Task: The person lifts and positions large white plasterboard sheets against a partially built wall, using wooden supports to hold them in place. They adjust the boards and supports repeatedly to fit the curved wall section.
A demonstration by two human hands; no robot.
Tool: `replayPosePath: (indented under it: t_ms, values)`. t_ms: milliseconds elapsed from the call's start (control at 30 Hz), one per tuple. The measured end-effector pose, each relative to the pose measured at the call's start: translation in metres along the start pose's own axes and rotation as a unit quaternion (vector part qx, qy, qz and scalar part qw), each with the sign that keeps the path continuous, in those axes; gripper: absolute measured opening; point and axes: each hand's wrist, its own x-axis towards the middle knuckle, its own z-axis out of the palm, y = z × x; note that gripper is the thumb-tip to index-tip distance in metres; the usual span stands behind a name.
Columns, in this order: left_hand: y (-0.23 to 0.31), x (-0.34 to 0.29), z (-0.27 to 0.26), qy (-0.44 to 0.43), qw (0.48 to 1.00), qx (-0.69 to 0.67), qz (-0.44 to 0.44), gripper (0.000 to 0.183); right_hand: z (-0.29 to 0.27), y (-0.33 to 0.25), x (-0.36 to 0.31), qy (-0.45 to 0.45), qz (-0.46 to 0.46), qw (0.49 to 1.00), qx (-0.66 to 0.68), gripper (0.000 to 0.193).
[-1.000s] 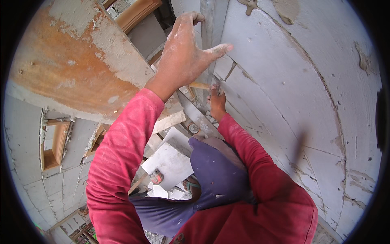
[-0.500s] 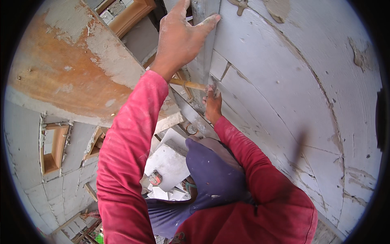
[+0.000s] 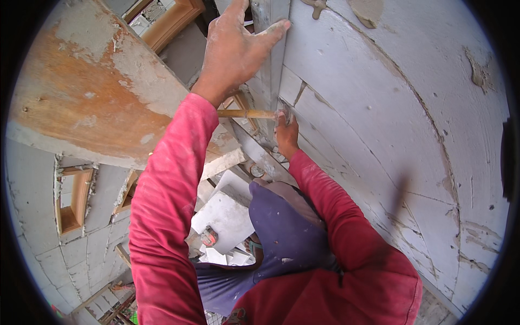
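My left hand [image 3: 230, 51] is raised at the top of the view, powdered with pale dust. Its thumb is stretched out to the edge of an upright grey post [image 3: 274, 49], and its fingertips run out of view. Lower down, beside the wall, my right hand [image 3: 286, 132] is closed on one end of a thin yellow-brown stick [image 3: 248, 114]. The stick lies nearly level, pointing left to below my left wrist. Its kind and what is at the gripped end cannot be made out.
A grey block wall [image 3: 374, 114] with mortar smears rises on the right. A mortar-stained plywood sheet [image 3: 92, 103] slants at upper left, near my left forearm. White block pieces [image 3: 225, 219] and a small red-and-grey object [image 3: 208, 236] lie by my legs. Wooden frames [image 3: 76, 200] sit in the far wall.
My left hand has shifted slightly left and down. The stick in my right hand has swung from a slant to nearly level, while that hand has moved slightly.
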Motion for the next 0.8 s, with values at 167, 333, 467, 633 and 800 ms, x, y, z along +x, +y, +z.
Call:
replayPosePath:
  t_ms: [167,333,467,633,800]
  values:
    - [0.001,-0.002,-0.003,-0.008,0.999,-0.024,0.025,0.096,-0.018,-0.003,0.012,-0.051,0.022,0.998,-0.011,0.039]
    - [0.002,-0.003,-0.005,-0.009,0.999,-0.025,0.027,0.097,-0.003,0.009,0.009,-0.031,0.009,0.998,0.049,0.043]
    - [-0.004,0.002,-0.003,-0.018,0.999,-0.024,0.017,0.096,0.005,0.01,0.006,-0.036,0.044,0.996,0.071,0.043]
    - [-0.011,0.005,0.001,-0.034,0.998,-0.042,0.018,0.096,-0.018,-0.015,0.011,-0.087,0.063,0.994,-0.021,0.028]
    - [-0.014,0.005,0.004,-0.023,0.998,-0.027,0.047,0.097,-0.016,-0.022,0.004,-0.086,0.083,0.993,0.014,0.029]
